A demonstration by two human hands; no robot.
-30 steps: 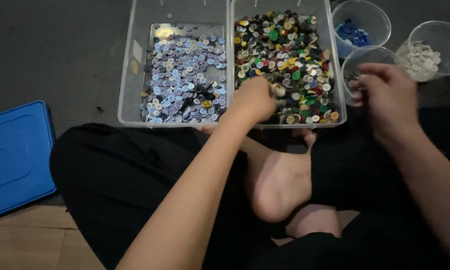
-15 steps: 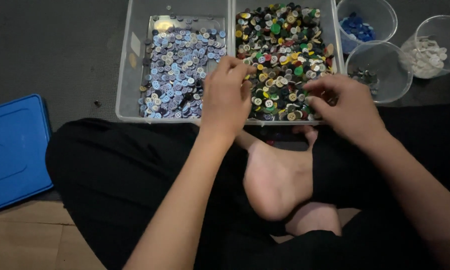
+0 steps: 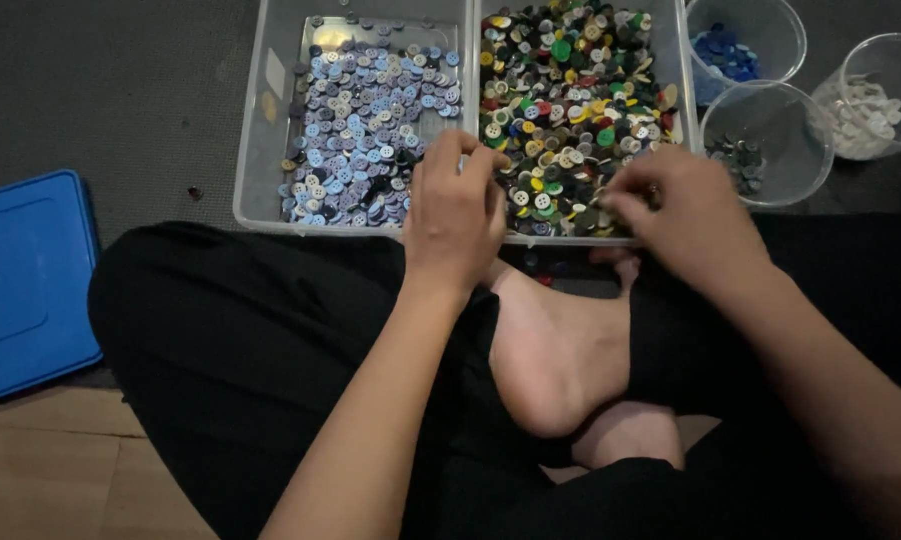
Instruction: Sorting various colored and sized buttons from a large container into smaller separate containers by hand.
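Two clear plastic bins sit on the floor in front of my crossed legs. The left bin holds lavender and pale blue buttons. The right bin holds mixed coloured buttons. My left hand rests back-up over the divider between the bins, its fingers curled and its fingertips hidden. My right hand reaches into the near right corner of the mixed buttons, thumb and fingers drawn together on the pile. Whether either hand holds a button is hidden.
Three clear cups stand right of the bins: one with blue buttons, one with a few dark buttons, one with white buttons. A blue lid lies at the left on the dark mat. My bare foot lies below the bins.
My right hand moved left from beside the cups into the near corner of the mixed bin. My left hand shifted left from the mixed buttons to the divider.
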